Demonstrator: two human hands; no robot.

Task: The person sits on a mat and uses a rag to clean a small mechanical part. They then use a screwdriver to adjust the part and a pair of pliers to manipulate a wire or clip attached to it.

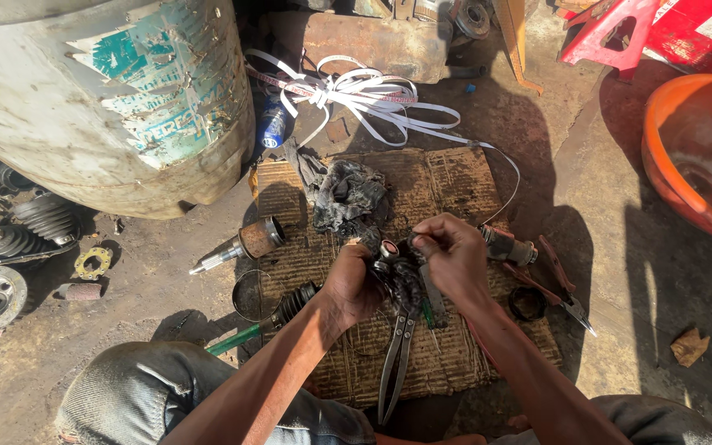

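Nearest the camera, the person's knees in grey trousers frame a worn woven mat (447, 189) on the dirt floor. On the mat, long pliers (395, 363) lie with handles pointing toward the person. Above them both hands meet over the mat's middle: the left hand (354, 284) is closed around a greasy black joint (395, 268), and the right hand (453, 255) pinches its top with curled fingers. Just left of the left forearm lie a metal ring (249, 295) and a ribbed rubber boot (294, 301); a shaft stub (245, 245) lies beyond them. Right of the hands sit a small black ring (527, 303) and red-handled pliers (566, 288). Farther off, a dirty rag (348, 194) lies on the mat, then white strapping (364, 95). A big drum (109, 99) stands far left, an orange basin (694, 156) far right.
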